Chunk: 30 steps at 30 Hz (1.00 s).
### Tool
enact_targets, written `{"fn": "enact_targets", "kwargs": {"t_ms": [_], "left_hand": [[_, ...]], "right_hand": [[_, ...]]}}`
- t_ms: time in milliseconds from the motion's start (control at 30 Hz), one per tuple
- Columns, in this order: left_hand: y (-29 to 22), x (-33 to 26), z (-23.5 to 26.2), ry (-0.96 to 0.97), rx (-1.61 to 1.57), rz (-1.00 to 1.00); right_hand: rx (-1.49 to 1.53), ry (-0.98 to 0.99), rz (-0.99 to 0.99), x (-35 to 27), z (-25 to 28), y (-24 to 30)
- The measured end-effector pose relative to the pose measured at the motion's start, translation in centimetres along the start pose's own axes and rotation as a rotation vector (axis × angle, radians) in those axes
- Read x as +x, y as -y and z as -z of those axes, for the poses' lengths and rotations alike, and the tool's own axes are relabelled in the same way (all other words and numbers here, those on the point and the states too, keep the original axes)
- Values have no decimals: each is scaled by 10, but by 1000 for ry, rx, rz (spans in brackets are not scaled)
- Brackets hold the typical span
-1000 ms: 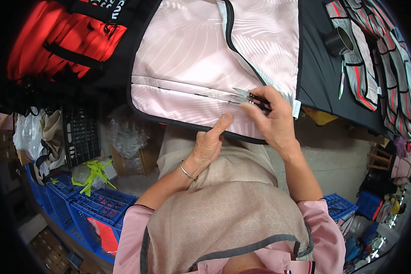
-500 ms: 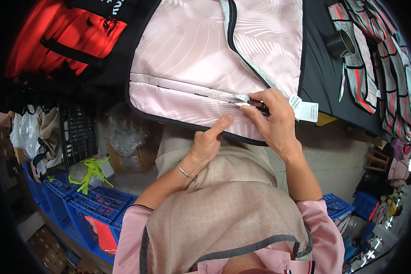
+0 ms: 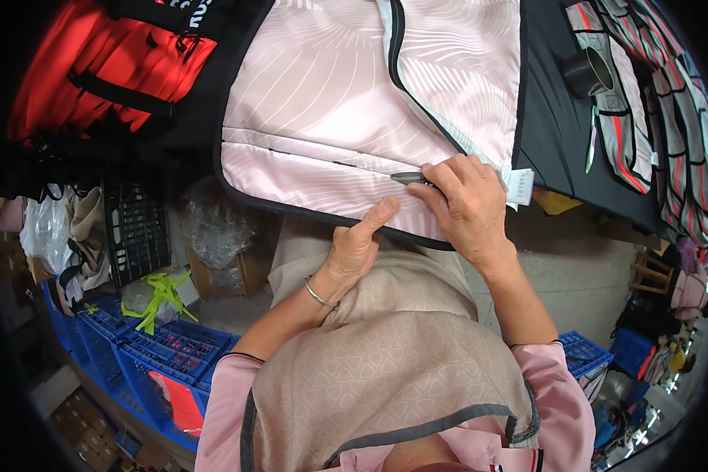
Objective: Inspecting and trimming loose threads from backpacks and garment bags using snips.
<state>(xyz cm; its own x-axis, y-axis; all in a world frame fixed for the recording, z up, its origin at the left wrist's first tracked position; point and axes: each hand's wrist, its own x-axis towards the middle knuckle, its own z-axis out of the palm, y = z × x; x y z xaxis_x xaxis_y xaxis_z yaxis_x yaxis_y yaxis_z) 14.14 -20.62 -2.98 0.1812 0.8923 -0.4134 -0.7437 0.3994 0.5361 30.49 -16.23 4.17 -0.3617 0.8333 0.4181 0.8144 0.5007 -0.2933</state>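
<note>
A pale pink patterned fabric piece (image 3: 315, 94) with black binding lies across the dark table in front of me. A dark zipper strip (image 3: 425, 106) runs down it from the top, and a seam with small black marks crosses its lower part. My left hand (image 3: 358, 242) grips the near bound edge, thumb on top and fingers hidden underneath. In my right hand (image 3: 472, 206) is a pair of thread snips (image 3: 407, 178), blades pointing left, close to the right end of the seam. A white label (image 3: 519, 187) sticks out beside my right hand.
Red fabric pieces with black straps (image 3: 126, 86) lie at the far left. To the right are a dark metal cup (image 3: 588, 72) and grey strips with red lines (image 3: 625, 149). Blue crates (image 3: 173, 346) stand at lower left, near a black crate (image 3: 138, 232).
The snips' blades, apart before, now look closed together. My right hand has turned slightly over them, and the white label has tilted. My left hand has stayed in place.
</note>
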Motion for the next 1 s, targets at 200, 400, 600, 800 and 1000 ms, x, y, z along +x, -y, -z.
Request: {"fn": "enact_targets", "kwargs": {"t_ms": [200, 400, 600, 800, 1000], "left_hand": [[-2, 0, -1, 1, 1, -19], [-2, 0, -1, 2, 7, -14], [-2, 0, 0, 4, 13, -23], [-3, -2, 0, 15, 80, -37], [-5, -3, -1, 8, 99, -49]], "right_hand": [[182, 79, -78, 1, 5, -4], [162, 50, -89, 2, 2, -2], [94, 20, -4, 4, -1, -3], [1, 54, 11, 5, -2, -1], [209, 64, -119, 7, 0, -3]]}}
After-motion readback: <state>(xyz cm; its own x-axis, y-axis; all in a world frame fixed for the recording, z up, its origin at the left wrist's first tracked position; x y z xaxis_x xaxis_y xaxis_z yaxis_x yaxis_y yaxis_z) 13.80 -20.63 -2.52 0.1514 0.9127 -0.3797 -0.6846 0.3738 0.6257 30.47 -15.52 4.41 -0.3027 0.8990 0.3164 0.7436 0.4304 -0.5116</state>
